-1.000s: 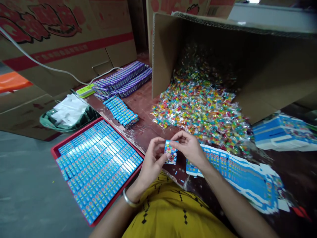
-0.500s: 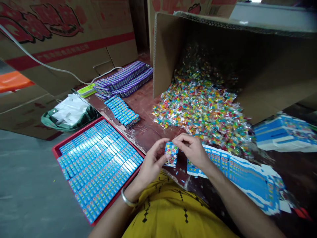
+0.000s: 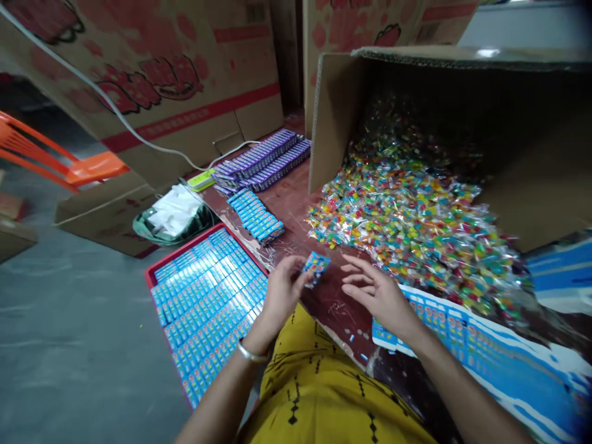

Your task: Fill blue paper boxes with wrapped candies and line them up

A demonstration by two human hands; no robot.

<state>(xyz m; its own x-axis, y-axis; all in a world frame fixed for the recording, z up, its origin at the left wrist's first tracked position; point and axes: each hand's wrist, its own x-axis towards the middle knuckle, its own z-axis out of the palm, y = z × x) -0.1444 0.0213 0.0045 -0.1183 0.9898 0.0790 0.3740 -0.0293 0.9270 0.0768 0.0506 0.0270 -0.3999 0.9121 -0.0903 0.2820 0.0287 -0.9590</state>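
Observation:
My left hand pinches a small blue printed box by its lower end, above the dark red table. My right hand hovers just right of the box with fingers spread and nothing in them. A red tray packed with rows of the same blue boxes lies to the left, below the table edge. A heap of small colourful candy packets spills from a tipped cardboard carton ahead of my hands. Flat blue box blanks are fanned out beneath my right forearm.
Purple boxes and a short row of blue boxes lie at the table's far left. A green bag of white scraps, a power strip with a white cable, large printed cartons and an orange chair stand beyond on the grey floor.
My right hand has let go of the box and opened; the left hand alone holds it, tilted and shifted left. The camera view has swung to the left.

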